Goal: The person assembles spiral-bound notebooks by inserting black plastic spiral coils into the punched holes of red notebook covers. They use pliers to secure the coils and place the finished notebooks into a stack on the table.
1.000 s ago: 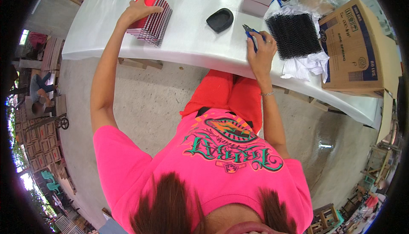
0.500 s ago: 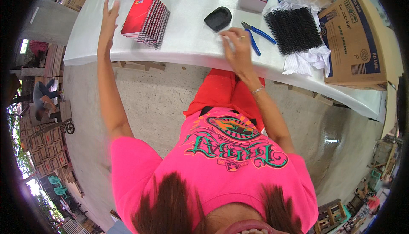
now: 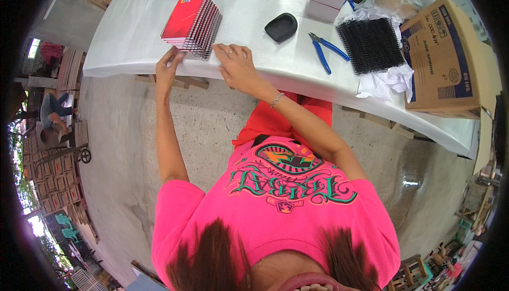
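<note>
Red-covered, spiral-bound notebooks stacked on the white table now have both hands alongside, left hand bunched at the near edge, grip unclear, right hand half-spread beside the coils, off the blue-handled metal cutters.

Green chairs, black wheel near brown stacks.

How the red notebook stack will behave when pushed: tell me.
The red notebook stack could slide apart, as no band shows around it. It is probably fairly heavy, being many notebooks deep. Its coils may snag, lying close together along one side.
</note>
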`<state>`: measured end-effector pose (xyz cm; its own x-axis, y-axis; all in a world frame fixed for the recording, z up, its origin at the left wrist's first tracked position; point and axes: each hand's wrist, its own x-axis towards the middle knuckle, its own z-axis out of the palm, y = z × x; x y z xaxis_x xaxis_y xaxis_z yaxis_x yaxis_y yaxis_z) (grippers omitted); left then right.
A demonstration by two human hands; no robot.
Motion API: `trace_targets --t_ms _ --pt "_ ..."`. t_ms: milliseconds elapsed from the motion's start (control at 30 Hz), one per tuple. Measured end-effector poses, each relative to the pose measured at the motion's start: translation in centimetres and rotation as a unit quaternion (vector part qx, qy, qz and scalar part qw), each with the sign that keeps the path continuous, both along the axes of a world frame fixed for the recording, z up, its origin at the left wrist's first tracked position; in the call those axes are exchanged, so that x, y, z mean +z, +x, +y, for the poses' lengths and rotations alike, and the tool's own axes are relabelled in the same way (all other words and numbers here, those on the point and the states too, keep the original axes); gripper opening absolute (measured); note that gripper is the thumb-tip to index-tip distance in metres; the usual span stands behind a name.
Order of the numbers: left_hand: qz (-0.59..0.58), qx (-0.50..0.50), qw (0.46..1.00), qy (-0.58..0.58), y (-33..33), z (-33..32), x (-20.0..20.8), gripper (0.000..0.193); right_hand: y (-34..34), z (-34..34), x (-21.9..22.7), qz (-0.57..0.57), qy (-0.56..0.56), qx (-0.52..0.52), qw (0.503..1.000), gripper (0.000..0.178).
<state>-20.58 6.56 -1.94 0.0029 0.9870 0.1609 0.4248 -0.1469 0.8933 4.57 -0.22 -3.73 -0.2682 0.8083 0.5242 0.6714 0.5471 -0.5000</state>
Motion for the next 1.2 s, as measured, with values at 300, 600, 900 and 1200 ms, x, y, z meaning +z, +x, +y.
trace_targets --t_ms 300,600,900,1200 --pt "0.036 0.018 0.999 0.033 0.4 0.8 -1.1 0.044 -0.7 -0.3 0.0 -0.049 0.013 -0.034 0.998 0.064" --pt "0.037 0.004 0.998 0.057 0.2 0.8 -1.3 0.035 -0.8 -0.4 -0.1 -0.026 0.029 -0.032 0.999 0.076" --pt "0.041 -0.003 0.998 0.055 0.3 0.8 -1.2 0.026 -0.8 -0.4 -0.3 -0.045 0.036 -0.040 0.998 0.086" --pt "0.036 -0.008 0.998 0.050 0.0 1.0 -1.2 0.035 -1.0 0.8 -0.3 0.037 -0.010 -0.053 0.998 0.074"
